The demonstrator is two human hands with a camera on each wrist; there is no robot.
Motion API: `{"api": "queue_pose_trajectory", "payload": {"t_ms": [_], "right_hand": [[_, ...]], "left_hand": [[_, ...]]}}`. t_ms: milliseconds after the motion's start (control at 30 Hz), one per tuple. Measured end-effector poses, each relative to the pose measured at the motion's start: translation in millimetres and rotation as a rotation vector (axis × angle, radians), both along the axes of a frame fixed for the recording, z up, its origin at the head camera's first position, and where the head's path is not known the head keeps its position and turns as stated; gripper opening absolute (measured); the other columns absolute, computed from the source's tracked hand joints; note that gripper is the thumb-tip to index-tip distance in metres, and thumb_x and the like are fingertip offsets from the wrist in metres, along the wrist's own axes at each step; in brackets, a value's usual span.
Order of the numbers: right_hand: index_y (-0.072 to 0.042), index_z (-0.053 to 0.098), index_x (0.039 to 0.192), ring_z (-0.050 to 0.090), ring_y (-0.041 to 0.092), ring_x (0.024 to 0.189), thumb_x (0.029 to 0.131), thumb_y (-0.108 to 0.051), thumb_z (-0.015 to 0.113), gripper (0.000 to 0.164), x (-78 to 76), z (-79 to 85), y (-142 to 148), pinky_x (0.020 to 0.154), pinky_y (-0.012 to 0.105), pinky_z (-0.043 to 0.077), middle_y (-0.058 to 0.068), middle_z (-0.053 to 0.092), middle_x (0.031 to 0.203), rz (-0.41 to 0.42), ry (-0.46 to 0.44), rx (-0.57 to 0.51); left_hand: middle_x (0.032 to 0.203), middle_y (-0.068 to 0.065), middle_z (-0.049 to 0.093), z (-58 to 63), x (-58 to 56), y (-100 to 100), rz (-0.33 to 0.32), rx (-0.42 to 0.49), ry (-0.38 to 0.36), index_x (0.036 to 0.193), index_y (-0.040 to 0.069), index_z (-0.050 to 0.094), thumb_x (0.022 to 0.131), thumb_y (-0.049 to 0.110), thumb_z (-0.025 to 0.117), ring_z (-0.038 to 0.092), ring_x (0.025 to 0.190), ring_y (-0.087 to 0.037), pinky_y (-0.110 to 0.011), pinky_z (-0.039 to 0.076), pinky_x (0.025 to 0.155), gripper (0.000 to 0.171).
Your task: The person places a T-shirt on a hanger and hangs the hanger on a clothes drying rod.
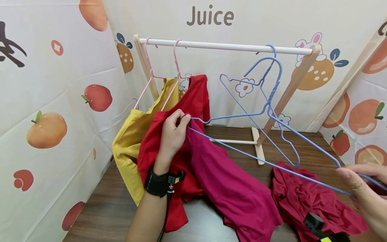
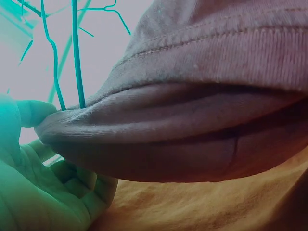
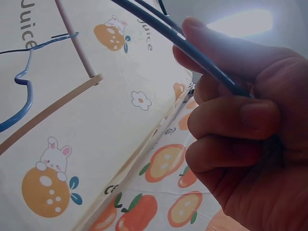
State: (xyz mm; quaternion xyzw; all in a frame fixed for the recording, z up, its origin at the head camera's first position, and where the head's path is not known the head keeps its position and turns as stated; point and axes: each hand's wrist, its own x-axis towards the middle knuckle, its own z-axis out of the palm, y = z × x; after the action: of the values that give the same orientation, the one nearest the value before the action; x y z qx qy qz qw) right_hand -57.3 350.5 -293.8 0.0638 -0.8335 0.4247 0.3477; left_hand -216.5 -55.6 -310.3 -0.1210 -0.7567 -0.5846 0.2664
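My left hand (image 1: 175, 132) pinches the edge of a magenta garment (image 1: 223, 174), which drapes down onto the table. One end of a blue wire hanger (image 1: 239, 116) reaches into the cloth at those fingertips; the left wrist view shows its two wires entering the garment's opening (image 2: 144, 130). At the right edge, my right hand (image 1: 367, 191) grips the hanger's other end, fingers curled round the wire (image 3: 207, 62) in the right wrist view. The hanger's hook points up, in front of the rack. A red garment (image 1: 193, 97) hangs just behind my left hand.
A clothes rack (image 1: 223, 46) with a white rod and wooden legs stands behind. A yellow garment (image 1: 130, 134) hangs from it on a pink hanger (image 1: 147, 85), left of the red one. Another blue hanger (image 1: 242, 106) hangs bare at right. A crumpled dark red cloth (image 1: 305, 198) lies on the table (image 1: 99, 208).
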Motion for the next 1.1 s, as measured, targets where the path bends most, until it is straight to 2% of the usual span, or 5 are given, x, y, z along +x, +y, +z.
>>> {"api": "queue_pose_trajectory", "payload": {"t_ms": [167,367,667,800,1100], "right_hand": [[0.005,0.070,0.085,0.032,0.002,0.035,0.091,0.016,0.061,0.015,-4.0,-4.6,-1,0.034,0.023,0.018,-0.014,0.044,0.051,0.163,0.119,-0.034],[0.006,0.069,0.085,0.032,0.000,0.036,0.092,0.014,0.062,0.013,-5.9,-4.2,-1,0.034,0.022,0.019,-0.014,0.046,0.052,0.195,0.155,-0.007],[0.006,0.068,0.086,0.032,-0.001,0.039,0.092,0.014,0.062,0.011,-6.3,0.7,-8,0.036,0.022,0.018,-0.016,0.045,0.054,0.158,0.152,0.024],[0.007,0.068,0.086,0.033,-0.001,0.038,0.091,0.014,0.063,0.011,-7.4,2.9,-10,0.036,0.022,0.019,-0.016,0.045,0.053,0.147,0.142,0.027],[0.009,0.067,0.087,0.033,0.001,0.035,0.090,0.018,0.061,0.011,-8.4,5.9,-15,0.035,0.024,0.021,-0.015,0.045,0.051,0.165,0.106,0.007]], "left_hand": [[0.070,-0.005,0.044,1.3,1.1,2,0.032,-0.066,0.022,0.077,0.009,0.052,0.101,0.018,0.058,0.045,0.067,-0.017,-0.026,0.035,0.063,0.027],[0.084,-0.011,0.052,1.5,-0.1,2,0.060,-0.153,0.072,0.085,0.005,0.056,0.102,0.017,0.054,0.050,0.079,-0.023,-0.031,0.039,0.074,0.021],[0.090,-0.012,0.054,-0.1,-0.8,1,0.071,-0.212,0.105,0.092,0.004,0.058,0.103,0.017,0.053,0.052,0.083,-0.025,-0.034,0.041,0.077,0.018],[0.090,-0.012,0.058,-0.1,-1.9,-1,0.051,-0.211,0.134,0.091,0.003,0.060,0.103,0.015,0.055,0.056,0.085,-0.024,-0.034,0.046,0.079,0.017],[0.089,-0.009,0.060,0.4,0.4,0,-0.028,-0.226,0.130,0.091,0.005,0.060,0.104,0.016,0.057,0.060,0.087,-0.021,-0.034,0.050,0.081,0.017]]}}
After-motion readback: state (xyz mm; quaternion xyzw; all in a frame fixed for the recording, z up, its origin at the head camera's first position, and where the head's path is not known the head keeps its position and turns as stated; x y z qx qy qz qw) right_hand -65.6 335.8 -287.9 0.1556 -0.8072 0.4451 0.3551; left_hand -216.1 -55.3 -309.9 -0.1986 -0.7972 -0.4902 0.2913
